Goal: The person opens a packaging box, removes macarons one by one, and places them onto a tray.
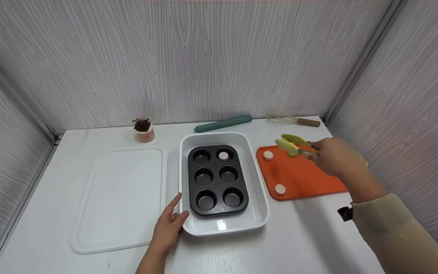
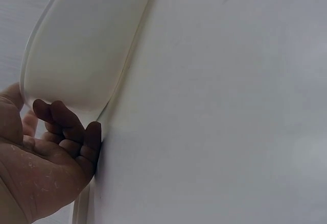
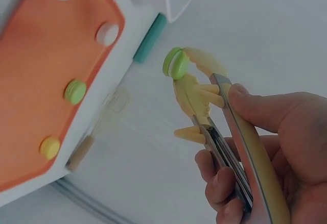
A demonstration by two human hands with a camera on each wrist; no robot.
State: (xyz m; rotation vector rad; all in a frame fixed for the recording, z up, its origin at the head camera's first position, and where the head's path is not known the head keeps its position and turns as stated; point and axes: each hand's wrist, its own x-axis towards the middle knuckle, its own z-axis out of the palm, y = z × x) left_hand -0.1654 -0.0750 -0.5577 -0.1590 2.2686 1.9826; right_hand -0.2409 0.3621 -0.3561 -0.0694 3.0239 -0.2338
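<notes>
My right hand (image 1: 337, 158) holds yellow tongs (image 3: 258, 168) above an orange tray (image 1: 299, 177). Pinched in the tongs' tips is a green macaron (image 3: 176, 64). On the orange tray lie two pale pink macarons (image 1: 280, 189), another green one (image 3: 75, 91) and a yellow one (image 3: 50, 147). My left hand (image 1: 167, 230) grips the near left side of a white tub (image 1: 259, 219), thumb over the rim and fingers against the outer wall. Inside the tub sits a dark muffin tin (image 1: 216, 182); its far right cup contains a pale pink macaron (image 1: 223, 156).
A white lid (image 1: 124, 201) lies flat left of the tub. Along the back stand a small potted plant (image 1: 144, 131), a green rolling pin (image 1: 223, 124) and a whisk (image 1: 293, 120) with a brown handle. Panel walls (image 1: 203, 61) enclose the table at the back and sides.
</notes>
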